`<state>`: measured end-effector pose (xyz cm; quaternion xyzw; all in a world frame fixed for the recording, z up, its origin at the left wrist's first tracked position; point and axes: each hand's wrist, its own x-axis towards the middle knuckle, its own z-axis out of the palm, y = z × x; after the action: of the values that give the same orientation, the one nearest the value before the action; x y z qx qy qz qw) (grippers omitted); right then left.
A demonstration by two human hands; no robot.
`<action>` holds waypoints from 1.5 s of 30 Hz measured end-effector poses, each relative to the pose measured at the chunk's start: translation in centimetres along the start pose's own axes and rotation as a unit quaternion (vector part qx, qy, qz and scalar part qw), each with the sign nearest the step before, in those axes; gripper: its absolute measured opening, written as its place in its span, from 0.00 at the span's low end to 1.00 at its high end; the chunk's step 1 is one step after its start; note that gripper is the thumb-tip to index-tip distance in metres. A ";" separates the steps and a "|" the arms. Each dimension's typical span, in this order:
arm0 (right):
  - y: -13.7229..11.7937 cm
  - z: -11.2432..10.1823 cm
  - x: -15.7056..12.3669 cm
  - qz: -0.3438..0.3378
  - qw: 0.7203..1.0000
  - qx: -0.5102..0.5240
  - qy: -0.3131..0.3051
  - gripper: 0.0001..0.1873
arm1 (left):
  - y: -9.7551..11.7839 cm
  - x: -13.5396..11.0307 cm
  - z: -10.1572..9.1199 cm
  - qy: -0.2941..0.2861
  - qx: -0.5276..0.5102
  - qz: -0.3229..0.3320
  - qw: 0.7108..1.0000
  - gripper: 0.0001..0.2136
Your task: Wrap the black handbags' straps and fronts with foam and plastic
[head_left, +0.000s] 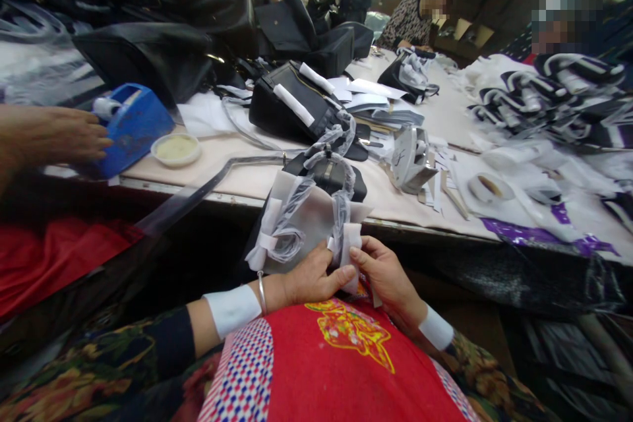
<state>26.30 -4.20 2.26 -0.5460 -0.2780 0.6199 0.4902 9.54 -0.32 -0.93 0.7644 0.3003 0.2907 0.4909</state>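
A black handbag (pixel 326 175) leans at the table's front edge, with a milky translucent sheet (pixel 314 214) over its near side. Clear plastic film covers its handles (pixel 341 201). White foam wrap is tied round the left handle end (pixel 270 234), beside a coiled plastic-covered strap (pixel 287 245). At the right handle end, my right hand (pixel 390 280) pinches a piece of white foam wrap (pixel 352 237) between thumb and fingers. My left hand (pixel 316 273) is closed against the same wrap from the left, its fingertips partly hidden behind it.
Another black bag (pixel 291 102) with white-wrapped handles lies behind, near stacked papers (pixel 376 95). To the left are a blue tape dispenser (pixel 133 125), a dish of pale paste (pixel 175 150) and another person's hand (pixel 54 135). A tape roll (pixel 489 189) lies right. Wrapped bags are piled beyond.
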 end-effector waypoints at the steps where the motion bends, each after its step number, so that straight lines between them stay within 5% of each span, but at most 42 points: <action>1: 0.0 0.3 -0.1 -0.001 1.000 0.000 0.009 0.20 | 0.0 0.0 0.3 0.013 0.004 -0.022 1.000 0.22; 5: 0.0 0.6 0.0 0.002 1.000 0.007 0.013 0.21 | 0.3 0.3 1.6 0.101 -0.012 -0.083 0.991 0.18; 9: -0.3 -0.7 0.1 0.010 0.999 -0.015 -0.045 0.19 | 0.7 0.6 1.8 0.115 -0.041 -0.089 0.989 0.13; 13: -1.6 -2.9 -0.5 0.024 0.984 -0.129 -0.119 0.25 | 1.0 0.6 1.3 0.122 -0.046 -0.116 0.985 0.12; 17: -2.6 -4.6 -1.1 0.048 0.954 -0.283 -0.091 0.16 | 1.0 0.6 1.0 0.108 -0.041 -0.136 0.984 0.10; 21: -2.9 -5.1 -0.2 -0.065 0.911 -0.406 -0.039 0.12 | 1.2 0.6 1.0 0.095 -0.031 -0.150 0.984 0.11; 24: -3.2 -5.1 1.1 -0.141 0.873 -0.463 -0.056 0.10 | 1.2 0.7 0.9 0.086 -0.017 -0.165 0.982 0.13; 31: -4.0 -4.9 3.1 -0.106 0.875 -0.440 -0.174 0.09 | 0.7 0.4 0.8 0.081 0.001 -0.186 0.979 0.16; 38: -4.2 -6.0 4.4 -0.049 0.888 -0.415 -0.193 0.10 | 0.5 0.5 0.8 0.074 -0.013 -0.198 0.977 0.16; 45: -4.7 -5.1 4.6 -0.082 0.857 -0.467 -0.203 0.08 | 0.5 0.6 0.7 0.081 -0.067 -0.187 0.977 0.13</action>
<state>32.93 0.76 3.24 -0.5479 -0.6722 0.4717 0.1595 10.50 -0.44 -0.66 0.6343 0.4565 0.2741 0.5605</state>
